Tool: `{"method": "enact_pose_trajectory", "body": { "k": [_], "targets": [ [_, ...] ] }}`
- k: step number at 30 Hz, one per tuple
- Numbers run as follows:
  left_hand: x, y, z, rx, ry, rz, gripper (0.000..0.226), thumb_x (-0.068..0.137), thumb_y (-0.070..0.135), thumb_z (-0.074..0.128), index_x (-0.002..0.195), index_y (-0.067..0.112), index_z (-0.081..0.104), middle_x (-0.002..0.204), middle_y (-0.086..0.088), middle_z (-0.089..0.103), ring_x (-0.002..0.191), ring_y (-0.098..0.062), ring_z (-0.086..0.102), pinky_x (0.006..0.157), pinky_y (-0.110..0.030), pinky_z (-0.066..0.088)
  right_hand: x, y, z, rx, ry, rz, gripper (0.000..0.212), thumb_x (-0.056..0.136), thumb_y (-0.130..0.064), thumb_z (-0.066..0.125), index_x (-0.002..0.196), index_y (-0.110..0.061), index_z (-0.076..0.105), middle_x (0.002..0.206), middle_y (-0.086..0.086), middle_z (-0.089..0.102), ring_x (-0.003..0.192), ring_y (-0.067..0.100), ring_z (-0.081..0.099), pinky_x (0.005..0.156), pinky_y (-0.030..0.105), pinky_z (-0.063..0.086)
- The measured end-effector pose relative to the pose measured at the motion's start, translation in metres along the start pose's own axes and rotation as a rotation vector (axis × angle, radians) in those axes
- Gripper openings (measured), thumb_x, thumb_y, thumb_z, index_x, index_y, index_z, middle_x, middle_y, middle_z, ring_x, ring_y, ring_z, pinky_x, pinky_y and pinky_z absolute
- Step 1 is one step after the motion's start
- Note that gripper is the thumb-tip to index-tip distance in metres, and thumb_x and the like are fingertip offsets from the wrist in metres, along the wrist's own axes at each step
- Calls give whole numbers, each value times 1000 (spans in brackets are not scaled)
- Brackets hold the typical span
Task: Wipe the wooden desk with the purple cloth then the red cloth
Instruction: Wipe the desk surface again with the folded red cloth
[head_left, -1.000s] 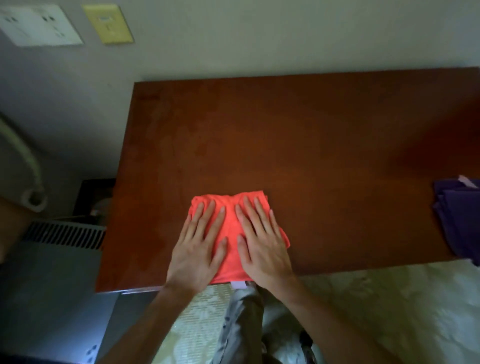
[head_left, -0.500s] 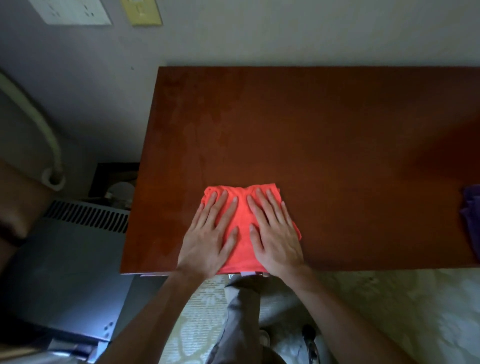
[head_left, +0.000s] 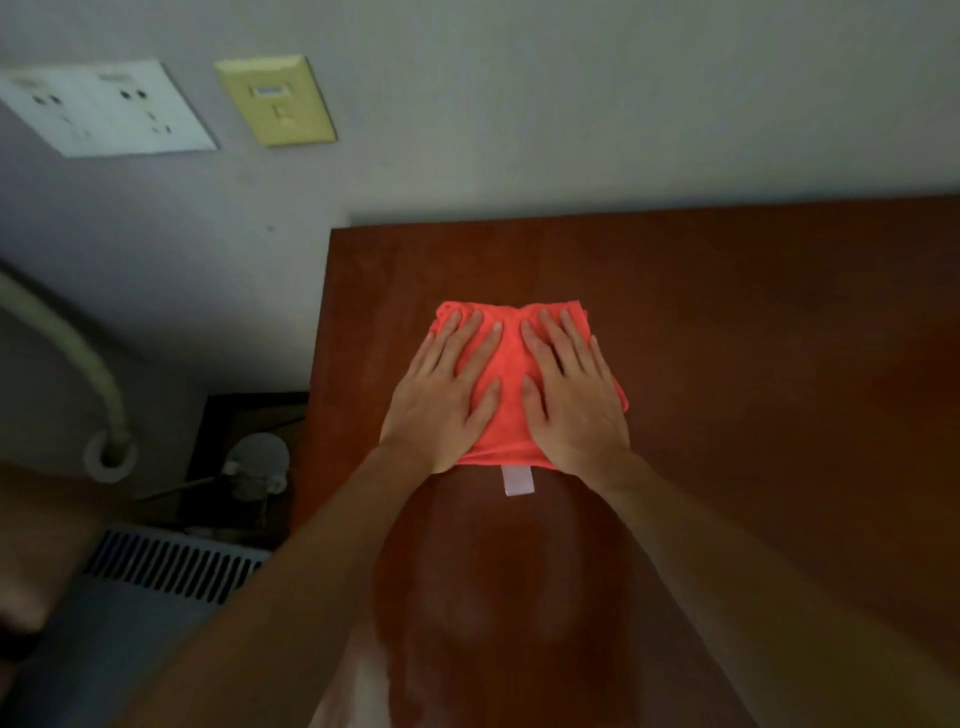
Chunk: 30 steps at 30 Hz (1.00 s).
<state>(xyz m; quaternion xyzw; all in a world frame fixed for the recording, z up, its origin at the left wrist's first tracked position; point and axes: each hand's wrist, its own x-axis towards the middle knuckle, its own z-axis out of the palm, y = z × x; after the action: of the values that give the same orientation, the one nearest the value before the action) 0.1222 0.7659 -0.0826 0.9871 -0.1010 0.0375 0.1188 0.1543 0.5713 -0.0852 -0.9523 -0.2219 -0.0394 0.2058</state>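
A folded red cloth (head_left: 511, 384) lies flat on the wooden desk (head_left: 753, 364), toward its left side and well back from the front edge. Both palms press down on it side by side, fingers spread and pointing away from me: my left hand (head_left: 447, 395) covers the cloth's left half, my right hand (head_left: 571, 395) its right half. A small white label (head_left: 518, 479) sticks out from the cloth's near edge. The purple cloth is out of view.
The desk's left edge (head_left: 317, 395) drops to a dark box with a round object (head_left: 249, 462) and a vented grey unit (head_left: 171, 566). A pale hose (head_left: 78, 358) curves down at left. Wall plates (head_left: 104, 106) hang on the wall behind.
Both hands have pushed the red cloth away from the desk's front edge toward the wall. The view has shifted, and the purple cloth at the right has left the frame.
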Motion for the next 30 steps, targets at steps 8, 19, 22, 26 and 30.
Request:
{"method": "enact_pose_trajectory", "body": {
  "k": [8,19,22,26,30],
  "targets": [
    [116,-75,3,44,87,83,62,104,46,32,158,15,31,166,-10,27,156,-26,15,126,-45,18,128,17,18,-7,93,-2,62,97,-36,34,155,-14,44,163,8,41,156,27,29,126,49,22],
    [137,-84,3,55,93,43,65,103,46,27,158,12,32,164,-15,30,155,-31,20,125,-48,22,151,15,24,-50,49,26,68,95,-39,26,156,-11,43,164,10,38,156,30,28,126,53,21],
    [96,-74,2,38,75,31,65,103,46,24,159,13,27,166,-14,26,156,-29,16,126,-48,19,116,-1,27,-42,8,19,70,95,-39,25,158,-12,39,167,9,34,157,29,24,127,53,18],
    [20,-55,-5,34,29,-5,65,105,48,18,161,15,18,168,-12,17,157,-27,6,127,-48,15,51,-28,27,-28,-18,-19,66,98,-37,26,158,-12,38,167,10,34,158,28,23,127,55,21],
    [-67,-32,-12,24,-12,-28,65,106,50,16,162,18,9,170,-8,9,158,-23,-2,128,-47,10,-31,-68,24,2,-47,-15,66,100,-37,24,161,-13,32,169,8,28,159,26,16,129,52,14]
  ]
}}
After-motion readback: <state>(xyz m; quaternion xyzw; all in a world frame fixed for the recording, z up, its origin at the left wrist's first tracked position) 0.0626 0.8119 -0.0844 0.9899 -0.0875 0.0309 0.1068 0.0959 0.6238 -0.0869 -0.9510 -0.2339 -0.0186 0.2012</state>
